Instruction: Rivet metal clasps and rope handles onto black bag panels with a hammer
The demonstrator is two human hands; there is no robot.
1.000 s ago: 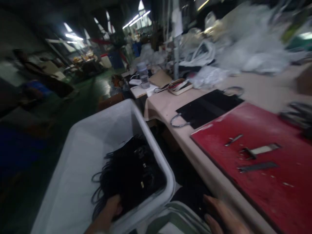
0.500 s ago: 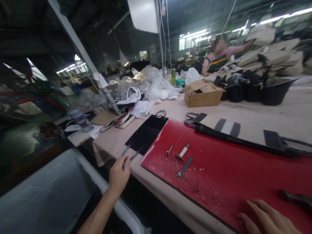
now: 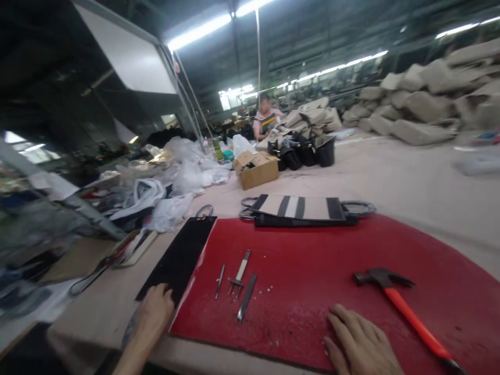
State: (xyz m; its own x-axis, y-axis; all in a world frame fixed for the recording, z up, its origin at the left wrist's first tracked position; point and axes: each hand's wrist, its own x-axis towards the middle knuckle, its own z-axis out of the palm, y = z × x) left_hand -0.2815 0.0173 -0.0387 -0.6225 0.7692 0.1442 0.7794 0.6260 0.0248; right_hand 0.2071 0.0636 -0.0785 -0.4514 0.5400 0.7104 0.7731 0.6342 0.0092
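Note:
A long black panel with rope-like loops at its ends lies along the left edge of a red board. My left hand is on its near end, fingers curled over the edge, with their tips partly hidden. My right hand rests on the red board, fingers stretched out, holding nothing. Right of it lies a claw hammer with an orange handle. Between my hands are a thin pointed metal tool, a pronged metal tool and a flat metal bar.
A beige and black striped panel with loop handles lies at the board's far edge. Behind it stand an open cardboard box and several black bags. Clear plastic bags are heaped at left. A person sits beyond the table.
The view has swung right, bringing the whole hammer into sight. My left hand has moved from beside the near loops onto the black panel's near end. My right hand stays on the board.

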